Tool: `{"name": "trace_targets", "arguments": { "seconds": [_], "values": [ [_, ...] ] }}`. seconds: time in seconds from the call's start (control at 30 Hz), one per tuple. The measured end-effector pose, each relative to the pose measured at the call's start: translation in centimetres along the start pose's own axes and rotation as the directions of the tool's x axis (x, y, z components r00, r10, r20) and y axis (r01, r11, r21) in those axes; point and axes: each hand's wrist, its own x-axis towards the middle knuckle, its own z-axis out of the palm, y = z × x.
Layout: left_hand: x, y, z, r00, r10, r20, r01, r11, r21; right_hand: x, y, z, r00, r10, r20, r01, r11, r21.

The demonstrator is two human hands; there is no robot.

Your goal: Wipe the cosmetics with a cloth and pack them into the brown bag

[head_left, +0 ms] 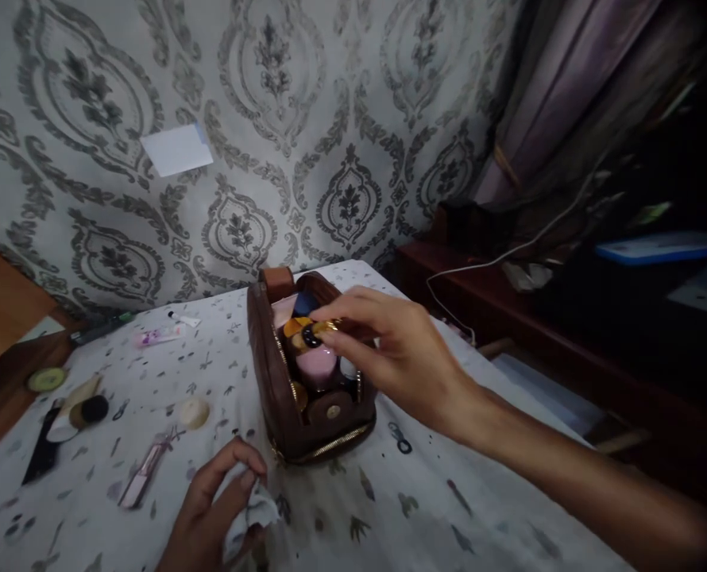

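A brown zip-up cosmetic bag point(270, 373) stands unzipped on the patterned white cloth, with several items inside, among them a pink rounded item point(318, 367) and a dark blue one point(304, 303). My right hand point(410, 361) reaches over its right side. Between thumb and fingers it pinches a small black-and-gold cosmetic item point(313, 334) at the bag's opening; its exact kind is unclear. Closed around a crumpled white tissue point(252, 508), my left hand point(214, 508) is low in the view, just in front of the bag.
Left of the bag lie a pink slim tube point(144, 473), a round cream-coloured item point(193, 412), a black-capped bottle point(83, 415), a green round item point(47, 380) and a purple-white tube point(158, 335). A patterned wall rises behind. Dark red furniture point(508, 318) with a white cable point(502, 258) stands right.
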Motion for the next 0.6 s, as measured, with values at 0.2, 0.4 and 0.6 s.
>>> {"name": "trace_targets", "arguments": {
  "seconds": [0.2,0.4,0.6],
  "values": [
    [1.1,-0.8,-0.2,0.998,-0.020,-0.060,0.024,0.997,0.068,3.6,0.9,2.3,0.973,0.095,0.209,-0.084,0.995,-0.061],
    [1.8,-1.3,-0.7,0.999,0.003,-0.033,0.001,0.993,0.118,5.7,2.2,3.8,0.911,0.168,0.376,-0.096,0.974,-0.204],
    [1.9,-1.6,-0.6,0.999,-0.031,0.016,0.029,0.993,0.115,6.9,3.3,5.2,0.817,0.083,0.570,0.120,0.944,-0.309]
  ]
}}
